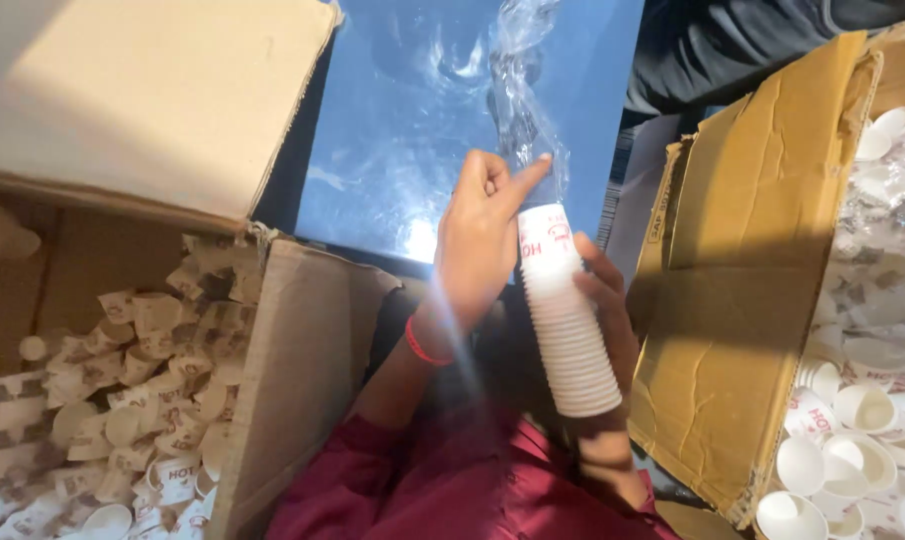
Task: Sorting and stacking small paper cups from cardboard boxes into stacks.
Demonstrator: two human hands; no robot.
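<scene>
White cup stack [570, 330] between both hands

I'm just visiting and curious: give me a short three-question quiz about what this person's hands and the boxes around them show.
1. True or false: the tall stack of nested white paper cups is being slid into a clear plastic sleeve.
2. Which hand supports the stack from behind? A) left hand B) right hand
3. Fill in: the open brown cardboard box on the left and the open brown cardboard box on the right both hold loose ____.

Key: 1 true; 2 B; 3 paper cups.
</scene>
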